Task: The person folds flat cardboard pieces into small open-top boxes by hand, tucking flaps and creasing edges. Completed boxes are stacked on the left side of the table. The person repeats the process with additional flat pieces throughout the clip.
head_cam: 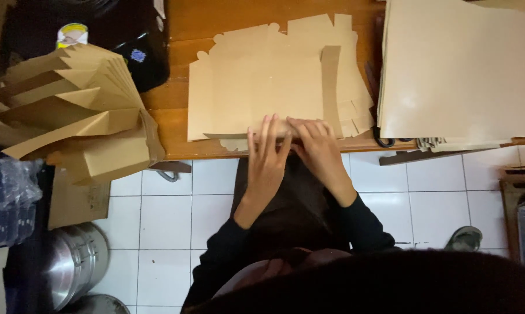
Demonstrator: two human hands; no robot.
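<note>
Both hands press down side by side on the near edge of a flat tan die-cut cardboard box blank, left hand and right hand almost touching, fingers flat and spread over a folded-up flap along the front edge; not gripping, just pinning and creasing. The blank lies on the brown wooden tabletop, its near edge at the table's front rim, one narrow strip already folded upright toward its right side. Step in hand looks like creasing the bottom flap; the next fold probably calls for keeping the crease pinned while lifting the panel behind it. Right of it, a stack of large plain tan sheets overhangs the tabletop. Left, a fanned bundle of folded tan cardboard boxes, all seemingly empty. Below left on the white tiled floor, a lidded steel pot, contents hidden, and clear plastic wrapping.
</note>
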